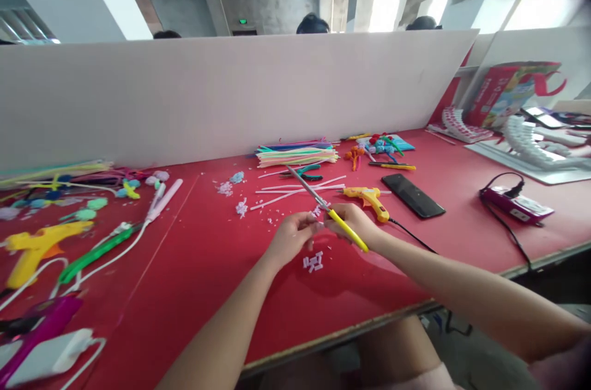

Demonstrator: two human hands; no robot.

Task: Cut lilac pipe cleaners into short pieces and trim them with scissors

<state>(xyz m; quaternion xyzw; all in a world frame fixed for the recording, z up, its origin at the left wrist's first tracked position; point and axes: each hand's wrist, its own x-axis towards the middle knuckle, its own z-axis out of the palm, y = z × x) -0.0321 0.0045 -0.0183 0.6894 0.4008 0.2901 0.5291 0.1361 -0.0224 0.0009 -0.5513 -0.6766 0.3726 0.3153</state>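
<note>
The right hand (353, 221) is closed around the yellow plastic handles of a pair of steel-bladed scissors (325, 207), whose blades slant up and away over the red table top (194, 254), so the cutting edge sits right at the fingertips of the other hand. The left hand (290, 236) is pinched shut on something small and pale at the blades (too small to tell for sure, probably a bit of white straw), held just above the table so that cut ends drop straight down. That fits the little heap of short white cut pieces (313, 262) lying directly beneath both hands, and the scatter of white crumbs (241, 208) farther back.

The stock lies within reach behind the hands: long thin white straws (300, 188) loose on the table, and a bundle of coloured straws (298, 154) stacked against the white partition board (221, 95). A yellow glue gun (368, 198) rests just beside the right wrist, its cord trailing off the edge, with a black phone (412, 195) flat next to it. A second yellow glue gun (34, 246) and a green-handled tool (95, 253) lie well apart at the left
</note>
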